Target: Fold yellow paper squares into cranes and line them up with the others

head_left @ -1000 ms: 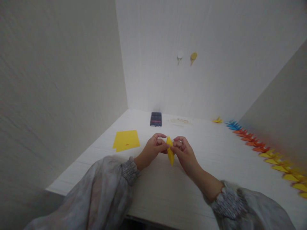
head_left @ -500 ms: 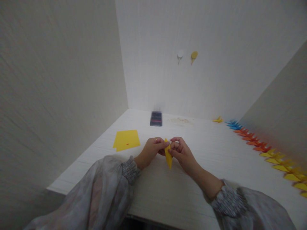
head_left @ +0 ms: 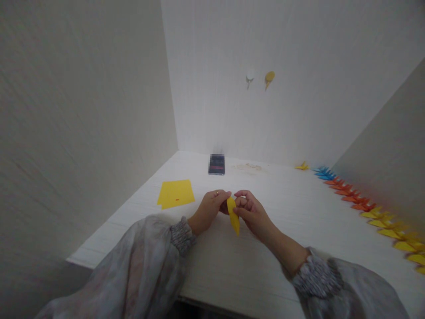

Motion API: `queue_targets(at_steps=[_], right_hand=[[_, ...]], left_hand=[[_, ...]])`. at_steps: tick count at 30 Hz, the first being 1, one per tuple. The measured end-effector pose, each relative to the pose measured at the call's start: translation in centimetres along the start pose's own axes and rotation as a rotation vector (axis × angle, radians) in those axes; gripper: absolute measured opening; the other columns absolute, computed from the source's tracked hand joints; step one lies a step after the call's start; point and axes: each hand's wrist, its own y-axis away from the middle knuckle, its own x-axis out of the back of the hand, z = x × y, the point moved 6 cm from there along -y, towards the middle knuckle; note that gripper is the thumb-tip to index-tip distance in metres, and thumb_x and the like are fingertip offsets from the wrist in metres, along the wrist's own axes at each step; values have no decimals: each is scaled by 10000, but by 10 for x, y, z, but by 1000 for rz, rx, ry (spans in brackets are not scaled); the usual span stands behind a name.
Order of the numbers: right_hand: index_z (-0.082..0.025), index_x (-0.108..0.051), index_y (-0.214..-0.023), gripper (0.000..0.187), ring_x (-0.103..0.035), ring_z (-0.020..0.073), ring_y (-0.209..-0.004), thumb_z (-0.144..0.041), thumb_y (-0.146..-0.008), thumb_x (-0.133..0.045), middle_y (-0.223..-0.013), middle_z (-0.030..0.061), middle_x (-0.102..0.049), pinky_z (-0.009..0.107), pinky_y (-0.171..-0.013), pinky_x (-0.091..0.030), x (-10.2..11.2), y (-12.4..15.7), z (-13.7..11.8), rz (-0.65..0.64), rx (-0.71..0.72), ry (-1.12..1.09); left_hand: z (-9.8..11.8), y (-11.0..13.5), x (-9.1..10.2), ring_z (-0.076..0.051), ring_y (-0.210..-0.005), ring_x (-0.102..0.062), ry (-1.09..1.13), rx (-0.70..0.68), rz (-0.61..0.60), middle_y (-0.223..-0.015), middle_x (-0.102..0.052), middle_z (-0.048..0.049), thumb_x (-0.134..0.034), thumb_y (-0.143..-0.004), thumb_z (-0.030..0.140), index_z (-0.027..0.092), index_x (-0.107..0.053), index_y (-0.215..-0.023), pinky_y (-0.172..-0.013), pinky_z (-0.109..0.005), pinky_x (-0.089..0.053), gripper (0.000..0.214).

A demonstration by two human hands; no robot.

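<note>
A narrow piece of folded yellow paper (head_left: 234,219) is held between my two hands, its pointed end hanging down toward me. My left hand (head_left: 212,206) pinches its upper end, the thumb lying at the top. From the right side, my right hand (head_left: 251,212) grips the paper's middle with thumb and bent fingers. Some fingertips are hidden behind the paper. To the left of my left hand lie flat yellow paper sheets (head_left: 175,191) with a small red mark near the lower edge.
A dark, blurred-out device (head_left: 217,165) stands at the back of the white table (head_left: 265,274). Along the right runs a row of folded paper cranes in yellow (head_left: 395,230), red-orange (head_left: 353,197) and blue (head_left: 323,172). Two hooks (head_left: 269,77) are on the back wall.
My left thumb has slid up toward the top end of the folded paper, uncovering more of it. The paper has tilted slightly. My right hand keeps its grip.
</note>
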Motion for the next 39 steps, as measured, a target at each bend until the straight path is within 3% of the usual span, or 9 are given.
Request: queue_targets(at_steps=[6,16,20,23,26,29,35,39], right_hand=[[-219,-420,-880,309,-458,77,-509,-135,-647,-604,-578,-78,-492,208,-498,-354,0,2,-1,8,5,-23],[-212,-429,-890,317,-467,68,-520,-142,-641,-612,-600,-77,-500,201,-507,-354,2,0,0,28,-7,-14],[-206,-452,-841,270,-479,78,-509,-208,-638,-631,-572,-74,-509,203,-493,-351,4,1,1,111,-33,64],[-181,-494,-735,185,-509,93,-498,-314,-670,-605,-578,-38,-547,223,-485,-374,5,1,5,146,-131,161],[-167,-519,-684,221,-561,119,-526,-381,-688,-576,-600,-2,-588,254,-527,-427,5,2,7,159,-182,218],[-167,-532,-711,228,-590,132,-559,-394,-704,-560,-639,12,-612,273,-567,-459,8,2,3,178,-118,284],[-162,-525,-703,240,-552,102,-487,-400,-735,-529,-612,-4,-592,234,-495,-425,9,2,-6,174,-26,433],[-157,-534,-691,249,-537,94,-475,-405,-722,-547,-593,-9,-588,227,-488,-418,6,3,-8,156,-44,412]], left_hand=[[-1,0,-2,-80,-502,-482,24,31,-53,-556,-527,11,-555,-694,414,127,-521,-622,-535,-231,-406,298],[1,-2,3,-66,-480,-471,46,18,12,-528,-527,11,-571,-693,367,120,-518,-595,-512,-206,-387,271],[1,-4,6,-71,-491,-484,9,-12,65,-533,-533,16,-589,-676,378,125,-522,-606,-530,-214,-410,270],[3,-5,10,-87,-530,-519,-7,-42,129,-567,-557,9,-601,-664,374,126,-529,-626,-578,-241,-441,261],[5,-5,10,-92,-550,-530,-5,-62,157,-585,-564,8,-606,-658,374,128,-535,-651,-600,-249,-448,256],[4,-4,7,-84,-554,-524,30,-46,122,-597,-559,12,-593,-671,388,130,-530,-662,-619,-249,-448,266],[3,-3,1,-88,-556,-531,37,-10,11,-630,-572,-5,-588,-679,404,129,-536,-688,-615,-252,-440,279],[2,-3,4,-87,-530,-525,34,-15,47,-585,-567,2,-632,-638,363,123,-542,-643,-592,-244,-423,257]])
